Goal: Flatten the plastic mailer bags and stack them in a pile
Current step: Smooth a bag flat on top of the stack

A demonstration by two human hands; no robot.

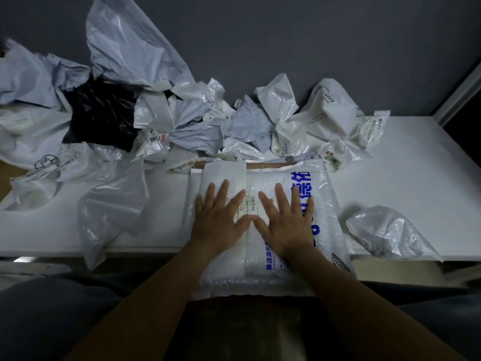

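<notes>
the left hand (221, 222) and right hand (286, 226) lie side by side with straight, spread fingers, grasping nothing, palms pressed flat on a smooth white plastic mailer bag with a small printed label (223, 174). it lies on a larger glossy white bag with blue lettering (326, 204) at the near edge of the white desk (416, 165), overhanging it. crumpled white and grey plastic bags (187, 118) and one black plastic bag (101, 113) are heaped along the far edge, with a wrinkled translucent bag (385, 233) near the right hand.
</notes>
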